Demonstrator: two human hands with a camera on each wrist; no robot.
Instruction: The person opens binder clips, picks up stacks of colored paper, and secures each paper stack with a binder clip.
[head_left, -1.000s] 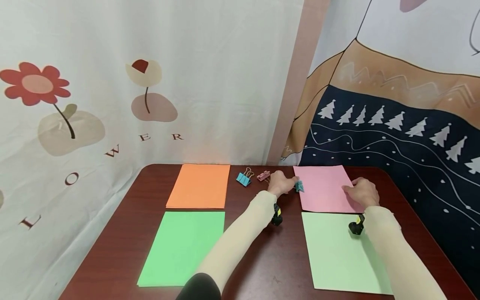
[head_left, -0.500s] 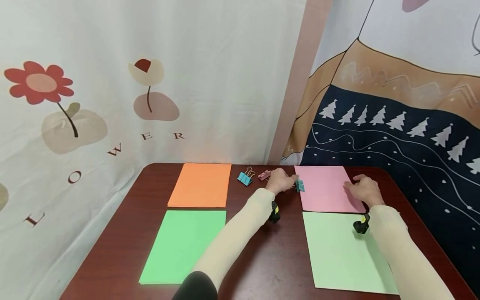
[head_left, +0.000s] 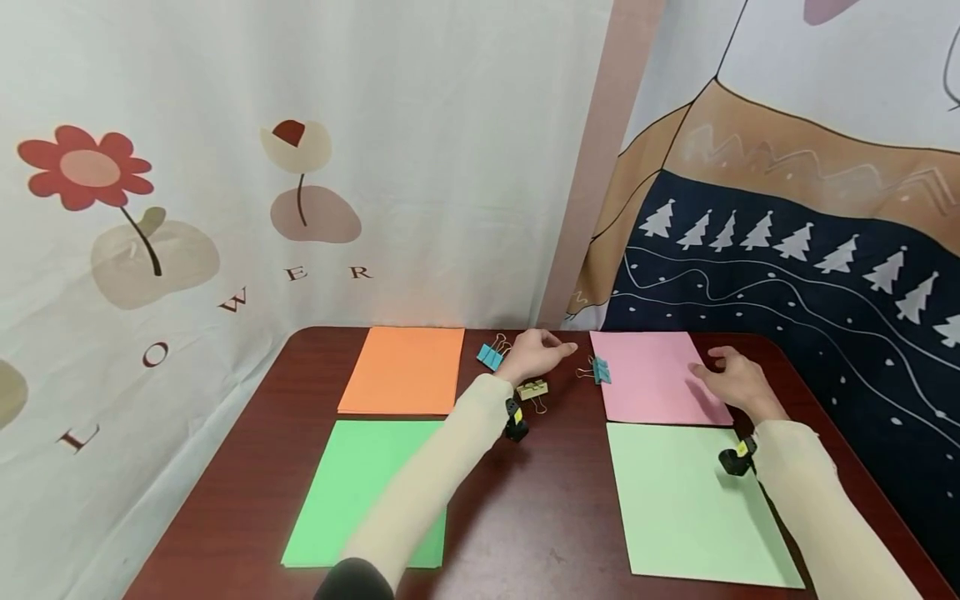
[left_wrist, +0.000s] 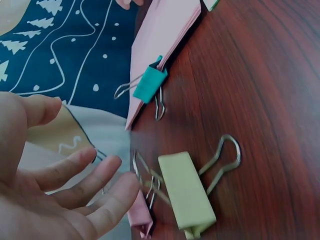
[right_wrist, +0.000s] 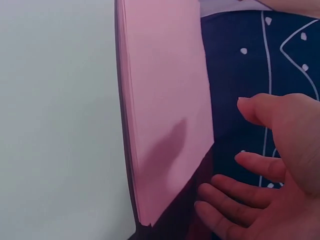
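Note:
A teal binder clip [head_left: 601, 370] bites the left edge of the pink paper stack [head_left: 652, 383], its wire handles sticking out to the left. My left hand [head_left: 534, 355] hovers left of that clip, fingers relaxed and holding nothing. Below it in the left wrist view lie a yellow binder clip [left_wrist: 187, 194] and a pink binder clip [left_wrist: 140, 214]; in the head view the hand hides the pink one. My right hand [head_left: 738, 385] is by the stack's right edge. Its fingers spread loosely with nothing in them in the right wrist view, where a shadow falls on the pink paper.
Another blue binder clip [head_left: 491, 356] lies left of my left hand. Orange paper [head_left: 405, 371] and bright green paper [head_left: 367, 492] are on the left of the brown table [head_left: 540, 517]. Pale green paper [head_left: 690, 500] lies in front of the pink stack. Printed curtains hang behind the table.
My left hand has let go of the teal clip and moved left, uncovering the clip's handles and the yellow clip. My right hand has shifted slightly right, away from the pink stack.

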